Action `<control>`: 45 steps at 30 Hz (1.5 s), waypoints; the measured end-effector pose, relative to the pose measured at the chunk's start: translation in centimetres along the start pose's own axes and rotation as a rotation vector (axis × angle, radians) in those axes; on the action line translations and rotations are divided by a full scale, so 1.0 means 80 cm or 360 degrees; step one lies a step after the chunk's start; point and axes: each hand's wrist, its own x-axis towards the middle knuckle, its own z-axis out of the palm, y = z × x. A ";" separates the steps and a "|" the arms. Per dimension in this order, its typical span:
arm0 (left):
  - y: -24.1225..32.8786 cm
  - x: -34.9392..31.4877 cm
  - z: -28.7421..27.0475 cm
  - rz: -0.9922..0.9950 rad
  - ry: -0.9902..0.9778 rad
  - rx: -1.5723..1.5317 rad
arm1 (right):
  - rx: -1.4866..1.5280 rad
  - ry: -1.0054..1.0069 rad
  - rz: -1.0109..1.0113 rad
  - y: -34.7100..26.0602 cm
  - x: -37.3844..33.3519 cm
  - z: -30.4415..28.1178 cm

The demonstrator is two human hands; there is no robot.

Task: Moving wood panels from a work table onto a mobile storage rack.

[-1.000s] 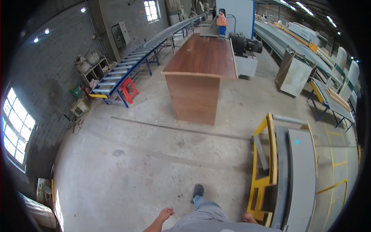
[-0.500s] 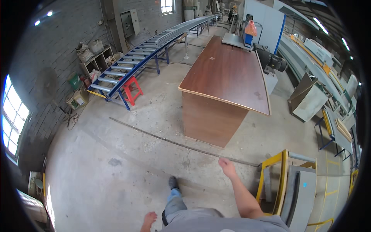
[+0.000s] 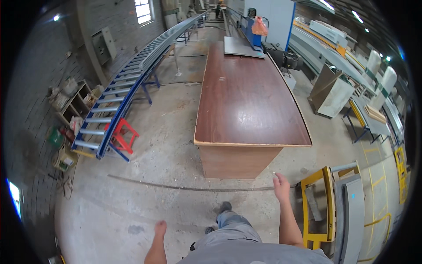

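My left hand (image 3: pixel 161 229) hangs over the bare concrete floor at lower left, its fingers curled in with nothing visible in them. My right hand (image 3: pixel 282 187) is raised forward, empty, its thumb and fingertips a little apart. It is nearest to the front of a brown wood-topped table (image 3: pixel 246 101) and touches nothing. A grey metal plate (image 3: pixel 242 47) lies on the table's far end. To the right of my right forearm stands a yellow metal frame (image 3: pixel 317 207) with a grey panel (image 3: pixel 351 215) beside it.
At left runs a blue roller conveyor (image 3: pixel 112 99), with a red stool (image 3: pixel 123 135) by its near end. A dark strip (image 3: pixel 176 186) crosses the floor ahead of my feet. A black motor (image 3: pixel 283 58) sits right of the table. A metal cabinet (image 3: pixel 332 92) stands farther right.
I have stepped forward and turned slightly right, so the table is nearer and more central. My left arm has swung forward into fuller view. Both hands stay empty.
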 end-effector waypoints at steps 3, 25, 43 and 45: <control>0.212 0.086 -0.005 0.0560 0.0242 -0.0148 | 0.0095 0.0347 -0.0126 -0.015 0.042 0.021; 0.851 0.232 0.168 0.2535 -0.0503 0.1147 | -0.0885 -0.0075 -0.0433 -0.202 0.423 0.265; 1.067 0.432 0.305 0.2537 -0.0276 0.0787 | -0.0719 0.0475 -0.0163 -0.195 0.426 0.279; 1.087 0.453 0.319 0.2558 -0.0270 0.0814 | -0.0724 0.0482 -0.0145 -0.195 0.428 0.278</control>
